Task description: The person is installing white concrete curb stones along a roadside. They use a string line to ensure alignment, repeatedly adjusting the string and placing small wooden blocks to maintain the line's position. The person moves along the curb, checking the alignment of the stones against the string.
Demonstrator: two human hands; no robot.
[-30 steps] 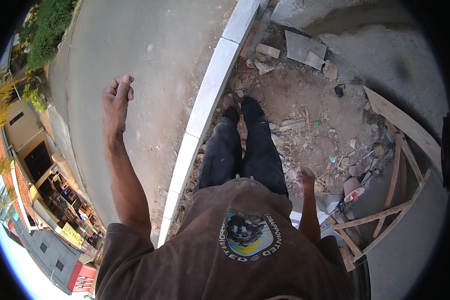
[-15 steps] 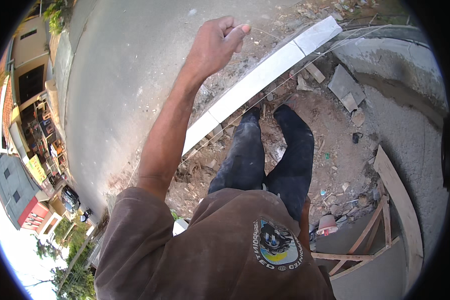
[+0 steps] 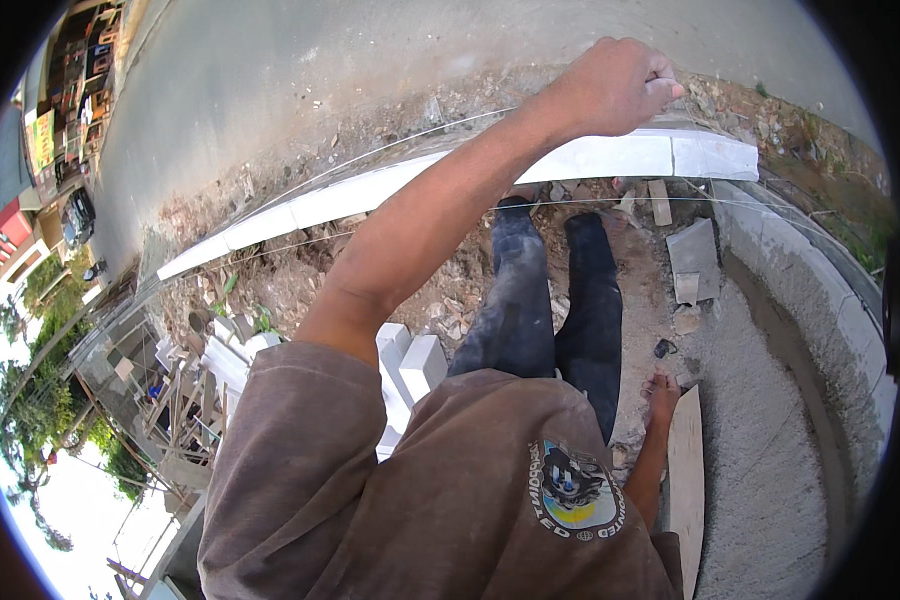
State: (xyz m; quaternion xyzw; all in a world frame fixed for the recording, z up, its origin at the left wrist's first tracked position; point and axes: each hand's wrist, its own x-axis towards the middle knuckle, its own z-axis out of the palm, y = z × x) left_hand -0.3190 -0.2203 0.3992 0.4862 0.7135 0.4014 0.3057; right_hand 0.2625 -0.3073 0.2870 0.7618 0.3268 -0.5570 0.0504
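Note:
My left hand (image 3: 618,85) reaches out at the top, above the far end of a row of white blocks (image 3: 625,160). Its thumb and fingers are pinched together on a thin string (image 3: 410,135), which runs along the outer side of the row; at the fingertips the string is hard to see. My right hand (image 3: 660,396) hangs low at my right side, beside the tip of a wooden board (image 3: 685,480). Its fingers look loosely apart, with nothing visible in them. Near it on the ground lies a small black object (image 3: 664,348).
My legs (image 3: 515,290) stand on rubble-strewn soil behind the row. A grey slab piece (image 3: 692,258) lies to the right, before a curved low wall (image 3: 770,235). White blocks (image 3: 425,365) are piled at left. A road (image 3: 270,90) runs beyond.
My left arm has swung right and stretched over the white row. The view has turned, bringing the piled blocks into sight. My right hand has come out from behind my shirt.

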